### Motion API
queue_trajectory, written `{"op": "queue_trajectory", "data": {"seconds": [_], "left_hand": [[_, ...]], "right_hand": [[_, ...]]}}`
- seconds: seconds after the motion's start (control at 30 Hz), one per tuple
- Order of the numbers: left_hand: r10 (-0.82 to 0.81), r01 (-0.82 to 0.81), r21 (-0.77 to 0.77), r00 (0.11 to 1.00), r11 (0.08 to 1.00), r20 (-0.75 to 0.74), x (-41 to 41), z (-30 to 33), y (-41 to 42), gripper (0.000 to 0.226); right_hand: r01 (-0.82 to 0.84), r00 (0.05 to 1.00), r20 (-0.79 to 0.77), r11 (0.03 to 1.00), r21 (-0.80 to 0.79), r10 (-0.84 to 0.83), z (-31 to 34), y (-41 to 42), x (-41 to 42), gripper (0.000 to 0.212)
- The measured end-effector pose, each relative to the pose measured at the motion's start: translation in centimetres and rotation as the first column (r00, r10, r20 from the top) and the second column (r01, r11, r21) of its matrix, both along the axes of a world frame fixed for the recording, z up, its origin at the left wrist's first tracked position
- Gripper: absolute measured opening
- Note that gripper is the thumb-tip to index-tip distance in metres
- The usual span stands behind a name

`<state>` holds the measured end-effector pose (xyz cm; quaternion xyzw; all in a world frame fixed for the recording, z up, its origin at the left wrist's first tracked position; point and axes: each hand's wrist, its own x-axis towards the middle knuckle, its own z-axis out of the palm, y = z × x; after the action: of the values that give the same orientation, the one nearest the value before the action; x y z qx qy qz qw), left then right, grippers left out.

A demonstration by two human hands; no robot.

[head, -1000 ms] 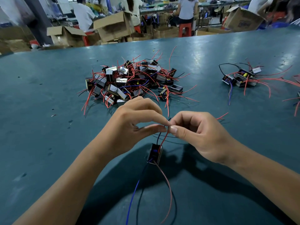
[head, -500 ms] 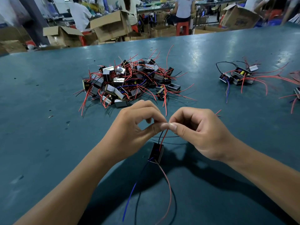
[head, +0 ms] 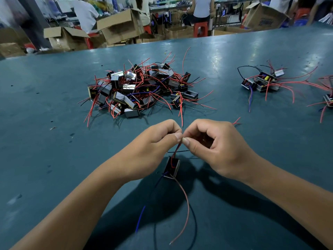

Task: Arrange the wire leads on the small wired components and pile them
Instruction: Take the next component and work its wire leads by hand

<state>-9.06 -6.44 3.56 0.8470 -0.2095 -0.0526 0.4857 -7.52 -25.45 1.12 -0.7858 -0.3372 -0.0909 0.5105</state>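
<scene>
A small black boxed component (head: 172, 167) hangs just above the table below my fingertips. My left hand (head: 153, 150) and my right hand (head: 214, 147) meet thumb to thumb and both pinch its upper red and black leads (head: 177, 147). Its lower leads trail toward me: a red lead (head: 185, 204), a blue lead (head: 141, 217) and a black one. A big tangled heap of the same components (head: 142, 87) lies farther back at centre. A small group of components (head: 261, 82) lies at the right.
The table (head: 45, 150) is dark teal. Another component (head: 328, 100) with red leads sits at the right edge. A short red wire scrap (head: 237, 121) lies just past my right hand. Cardboard boxes (head: 119, 26) and seated people stand beyond the far edge.
Both hands have kept pinching the leads and their fingertips have drawn closer together. The hanging component has turned slightly. The piles have not moved.
</scene>
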Motion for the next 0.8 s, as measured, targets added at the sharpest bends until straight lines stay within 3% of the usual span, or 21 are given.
{"op": "queue_trajectory", "data": {"seconds": [0.2, 0.47, 0.6, 0.7, 0.8], "left_hand": [[0.107, -0.143, -0.147, 0.968, 0.979, -0.228, -0.5, 0.1, -0.6, 0.029], [0.147, -0.229, -0.174, 0.91, 0.958, -0.387, -0.3, -0.2, -0.5, 0.017], [0.13, -0.179, -0.176, 0.957, 0.968, -0.261, 0.4, -0.1, 0.0, 0.015], [0.13, -0.127, -0.093, 0.991, 0.987, 0.023, 1.0, 0.1, 1.5, 0.008], [0.046, -0.057, 0.025, 0.944, 0.998, 0.326, 1.2, 0.4, 2.7, 0.018]], "right_hand": [[0.111, 0.985, 0.136, 0.992, -0.063, -0.102, 0.0, 0.5, -0.3, 0.008], [0.167, 0.956, 0.269, 0.972, -0.163, -0.119, 0.0, 0.8, -0.7, 0.006], [0.126, 0.98, 0.167, 0.99, -0.068, -0.113, 0.0, 0.5, -0.4, 0.006], [0.108, 0.987, 0.126, 0.994, -0.028, -0.103, -0.1, 0.3, -0.2, 0.007], [0.093, 0.99, 0.107, 0.996, -0.011, -0.092, -0.1, 0.3, -0.2, 0.007]]}}
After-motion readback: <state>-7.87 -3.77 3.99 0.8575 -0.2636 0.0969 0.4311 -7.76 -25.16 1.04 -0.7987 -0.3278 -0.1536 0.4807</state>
